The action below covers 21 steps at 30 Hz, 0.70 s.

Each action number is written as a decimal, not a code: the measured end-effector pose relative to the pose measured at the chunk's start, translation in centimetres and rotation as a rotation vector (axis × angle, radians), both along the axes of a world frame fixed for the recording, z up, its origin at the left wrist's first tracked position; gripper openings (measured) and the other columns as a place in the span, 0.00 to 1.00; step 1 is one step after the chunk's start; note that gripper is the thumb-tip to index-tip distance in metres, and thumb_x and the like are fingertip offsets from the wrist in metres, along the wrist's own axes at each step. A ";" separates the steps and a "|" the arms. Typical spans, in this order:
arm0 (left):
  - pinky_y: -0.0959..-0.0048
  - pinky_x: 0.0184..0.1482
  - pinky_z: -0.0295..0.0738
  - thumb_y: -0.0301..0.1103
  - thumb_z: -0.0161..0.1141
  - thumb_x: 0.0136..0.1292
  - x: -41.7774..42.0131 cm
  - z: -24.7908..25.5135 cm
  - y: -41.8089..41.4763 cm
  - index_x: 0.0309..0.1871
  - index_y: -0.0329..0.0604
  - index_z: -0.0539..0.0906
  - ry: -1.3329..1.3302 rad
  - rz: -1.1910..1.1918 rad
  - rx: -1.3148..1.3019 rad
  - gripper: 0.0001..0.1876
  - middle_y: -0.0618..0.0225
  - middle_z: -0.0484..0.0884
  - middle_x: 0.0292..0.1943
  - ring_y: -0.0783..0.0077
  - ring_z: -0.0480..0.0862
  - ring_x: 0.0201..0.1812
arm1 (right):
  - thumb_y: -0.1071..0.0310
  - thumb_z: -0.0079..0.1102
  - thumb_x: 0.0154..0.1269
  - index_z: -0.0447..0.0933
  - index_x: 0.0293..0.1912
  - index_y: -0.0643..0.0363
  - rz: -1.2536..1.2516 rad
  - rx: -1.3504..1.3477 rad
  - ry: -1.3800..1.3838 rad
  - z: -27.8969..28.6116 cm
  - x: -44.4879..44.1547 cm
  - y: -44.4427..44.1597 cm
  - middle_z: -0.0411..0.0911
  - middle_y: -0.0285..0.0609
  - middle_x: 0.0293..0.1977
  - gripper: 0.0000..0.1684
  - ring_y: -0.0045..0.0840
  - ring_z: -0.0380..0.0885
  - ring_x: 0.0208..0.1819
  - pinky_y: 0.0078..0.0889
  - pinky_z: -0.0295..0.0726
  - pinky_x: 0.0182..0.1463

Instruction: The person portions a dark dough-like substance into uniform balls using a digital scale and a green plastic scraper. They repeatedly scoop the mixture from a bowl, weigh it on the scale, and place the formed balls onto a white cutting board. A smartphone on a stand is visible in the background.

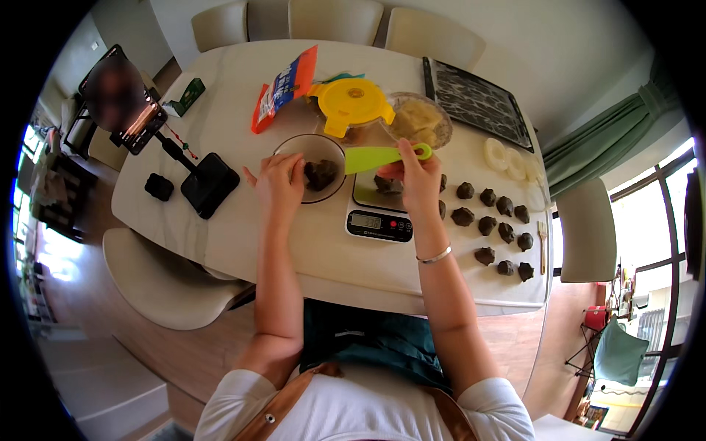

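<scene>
My right hand (416, 171) grips a lime-green plastic scraper (367, 159) near its handle end, with the blade pointing left toward a clear glass bowl (325, 197). A dark, sticky lump of paste (321, 175) lies in this bowl. My left hand (281, 179) is over the bowl's left side, its fingers bent close to the paste. Whether they pinch the rim, some paste or nothing is hidden. Under my right hand stands a digital kitchen scale (379, 225) with its display lit. Another dark lump (388, 185) rests on its plate, partly covered by the hand.
Several dark paste balls (487, 225) lie in rows at right, beside a brush (542, 248) and pale ring moulds (496, 154). Behind are a yellow lid (356, 102), a bowl of pale dough (422, 122), a bag (284, 88) and a baking tray (480, 99). A phone stand (209, 184) stands left.
</scene>
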State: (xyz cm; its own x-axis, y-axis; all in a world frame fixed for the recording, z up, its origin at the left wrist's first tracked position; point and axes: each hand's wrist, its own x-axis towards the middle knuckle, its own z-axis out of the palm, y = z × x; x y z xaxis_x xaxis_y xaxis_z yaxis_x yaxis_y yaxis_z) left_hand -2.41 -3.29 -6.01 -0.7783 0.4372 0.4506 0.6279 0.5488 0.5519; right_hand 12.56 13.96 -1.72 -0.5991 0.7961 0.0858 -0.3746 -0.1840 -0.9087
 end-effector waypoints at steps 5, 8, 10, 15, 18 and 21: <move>0.31 0.71 0.32 0.33 0.59 0.68 0.1 0.4 -0.1 0.45 0.54 0.88 0.002 -0.022 -0.072 0.09 0.80 0.85 0.47 0.70 0.76 0.59 | 0.68 0.56 0.72 0.75 0.37 0.69 0.029 0.057 -0.072 -0.3 -4.1 -1.8 0.81 0.45 0.26 0.12 0.27 0.83 0.21 0.26 0.86 0.25; 0.30 0.71 0.30 0.29 0.58 0.66 0.3 0.2 -0.2 0.45 0.54 0.89 -0.013 -0.030 -0.098 0.10 0.80 0.85 0.46 0.70 0.76 0.59 | 0.68 0.55 0.72 0.75 0.37 0.70 0.025 0.071 -0.150 -0.7 -5.3 -2.9 0.81 0.46 0.25 0.12 0.27 0.83 0.20 0.27 0.86 0.24; 0.29 0.71 0.30 0.27 0.57 0.65 0.6 0.1 0.1 0.45 0.53 0.89 -0.010 -0.030 -0.124 0.12 0.79 0.86 0.45 0.69 0.76 0.59 | 0.68 0.55 0.72 0.75 0.37 0.70 0.003 0.086 -0.174 -1.4 -5.7 -2.9 0.81 0.46 0.25 0.12 0.27 0.83 0.20 0.26 0.84 0.23; 0.29 0.71 0.31 0.25 0.57 0.63 0.9 0.1 0.3 0.45 0.51 0.89 -0.083 -0.007 -0.128 0.13 0.74 0.86 0.44 0.68 0.77 0.58 | 0.69 0.55 0.72 0.74 0.38 0.70 -0.027 0.189 -0.244 -1.4 -6.1 -3.6 0.81 0.45 0.25 0.11 0.27 0.83 0.20 0.23 0.81 0.21; 0.29 0.70 0.31 0.27 0.58 0.63 0.9 0.0 0.4 0.43 0.50 0.89 -0.123 0.012 -0.106 0.11 0.72 0.87 0.43 0.67 0.78 0.58 | 0.69 0.54 0.72 0.74 0.38 0.70 -0.034 0.277 -0.254 -1.2 -6.8 -4.8 0.81 0.45 0.25 0.12 0.26 0.83 0.20 0.22 0.80 0.22; 0.30 0.70 0.32 0.32 0.61 0.63 1.1 0.2 0.8 0.41 0.51 0.90 -0.135 0.047 -0.043 0.08 0.72 0.87 0.41 0.67 0.78 0.57 | 0.68 0.54 0.72 0.74 0.38 0.70 -0.032 0.289 -0.229 -1.7 -7.3 -5.1 0.81 0.44 0.24 0.12 0.25 0.83 0.21 0.22 0.80 0.23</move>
